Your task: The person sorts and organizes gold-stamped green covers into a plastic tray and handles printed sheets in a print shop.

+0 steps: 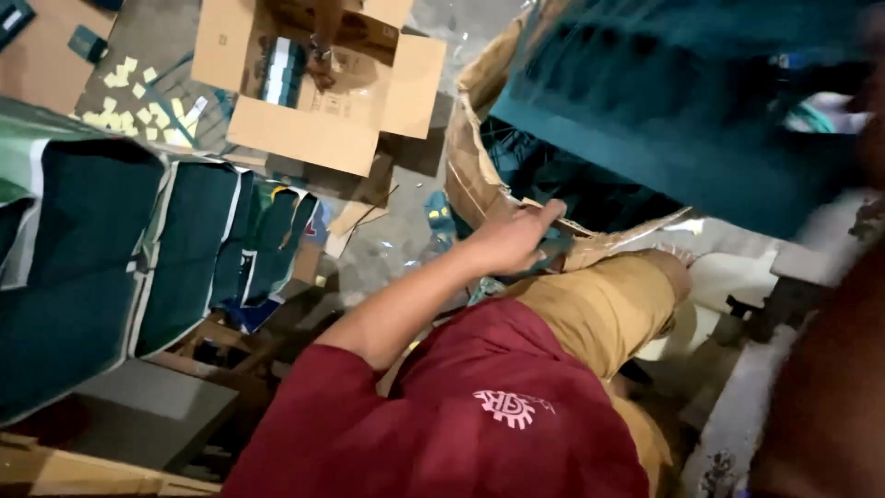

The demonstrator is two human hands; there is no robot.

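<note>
Maroon shirt cloth fills the lower middle of the view, closest to the lens, with mustard-yellow trousers bent at the knee just beyond it. Far left, flat dark-green bags with pale edging lie overlapped in a row on a low wooden frame, and a grey slab sits below them. Beyond them on the floor are scattered pale yellow slips and an open brown cardboard box, where another person's hand reaches in among stacked packets.

Moving toward the middle, the person's left hand stretches out from a bare forearm, fingers curled and closed over the torn rim of a large cardboard bin holding dark-green material. A teal plastic crate, blurred, hangs over the bin and blocks much of its inside from view. On the far right a blurred dark-brown shape fills the edge of the frame; the right hand cannot be made out, so its grip cannot be told.
</note>
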